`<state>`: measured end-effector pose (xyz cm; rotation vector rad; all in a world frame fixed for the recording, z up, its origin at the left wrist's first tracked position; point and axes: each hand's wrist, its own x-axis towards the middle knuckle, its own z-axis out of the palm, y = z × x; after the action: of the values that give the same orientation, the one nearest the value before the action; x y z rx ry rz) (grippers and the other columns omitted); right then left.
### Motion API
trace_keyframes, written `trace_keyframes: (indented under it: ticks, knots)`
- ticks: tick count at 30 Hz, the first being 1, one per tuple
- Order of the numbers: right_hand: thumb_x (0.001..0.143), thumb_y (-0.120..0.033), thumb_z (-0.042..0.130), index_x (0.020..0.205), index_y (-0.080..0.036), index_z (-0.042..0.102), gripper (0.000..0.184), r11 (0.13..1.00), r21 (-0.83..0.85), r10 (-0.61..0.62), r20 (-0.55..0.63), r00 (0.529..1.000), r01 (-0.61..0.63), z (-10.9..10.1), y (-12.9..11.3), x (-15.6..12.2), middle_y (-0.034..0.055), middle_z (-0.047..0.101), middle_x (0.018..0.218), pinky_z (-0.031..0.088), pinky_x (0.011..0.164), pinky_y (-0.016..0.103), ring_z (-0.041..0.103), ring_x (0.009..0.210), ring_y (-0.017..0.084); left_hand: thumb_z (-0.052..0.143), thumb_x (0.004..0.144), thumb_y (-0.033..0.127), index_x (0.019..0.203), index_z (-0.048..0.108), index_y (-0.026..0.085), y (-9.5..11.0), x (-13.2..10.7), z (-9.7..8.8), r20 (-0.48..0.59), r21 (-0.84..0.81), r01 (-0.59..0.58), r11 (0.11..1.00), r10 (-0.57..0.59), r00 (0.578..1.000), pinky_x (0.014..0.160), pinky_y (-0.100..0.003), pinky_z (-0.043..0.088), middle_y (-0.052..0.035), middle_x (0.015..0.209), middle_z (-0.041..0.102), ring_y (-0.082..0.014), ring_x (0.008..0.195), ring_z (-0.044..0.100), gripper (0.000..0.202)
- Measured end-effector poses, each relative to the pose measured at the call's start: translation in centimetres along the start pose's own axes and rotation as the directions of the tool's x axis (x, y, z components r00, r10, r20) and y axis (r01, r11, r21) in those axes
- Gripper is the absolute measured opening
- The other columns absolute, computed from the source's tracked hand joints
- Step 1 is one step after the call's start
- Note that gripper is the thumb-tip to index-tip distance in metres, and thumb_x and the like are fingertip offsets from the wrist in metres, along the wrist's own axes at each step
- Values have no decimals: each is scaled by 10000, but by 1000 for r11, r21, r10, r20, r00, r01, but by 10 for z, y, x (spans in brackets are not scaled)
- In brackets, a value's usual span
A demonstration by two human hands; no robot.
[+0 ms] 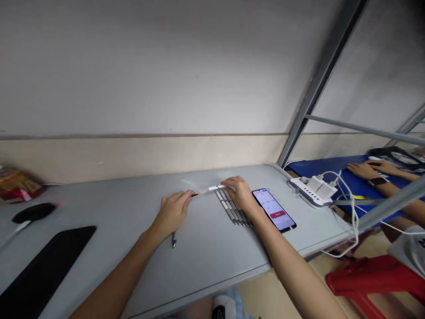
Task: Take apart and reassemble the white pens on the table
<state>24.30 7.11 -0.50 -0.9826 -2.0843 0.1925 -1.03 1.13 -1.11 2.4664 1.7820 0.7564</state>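
Left hand point(172, 212) pinches a thin refill point(196, 194), right hand point(239, 191) grips a white pen barrel point(215, 188); seating it seems to need straight alignment.

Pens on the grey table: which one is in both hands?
The slim white pen, spanning left hand to right hand; the silver-grey pens lie in a row on the grey table.

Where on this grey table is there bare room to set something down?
Bare patches: the wide stretch between the black mat and the left hand, and the near edge of the table between both forearms. Crowded: around the right hand, with the row of pens, the phone and the power strip.
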Motion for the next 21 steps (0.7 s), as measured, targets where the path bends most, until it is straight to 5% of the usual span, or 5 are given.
trace_keyframes:
  ticks: [12,21]
  knots:
    - [899,-182,554,1105,-264,688,259,998,58,-43,125,991,36,15,-15,-6,74,685,1050,358,863,385,551,967,216,273,978,341,1006,528,226,12,-1,2,67,-92,18,996,-11,998,826,-365,314,-37,1012,653,-205,947,581,281]
    - [848,-263,631,1023,-231,719,199,929,360,48,104,993,-82,13,-21,-3,58,708,987,426,800,308,587,907,188,266,983,336,905,525,201,8,-2,2,78,-75,-62,995,68,995,778,-337,318,-21,872,601,-190,857,542,302]
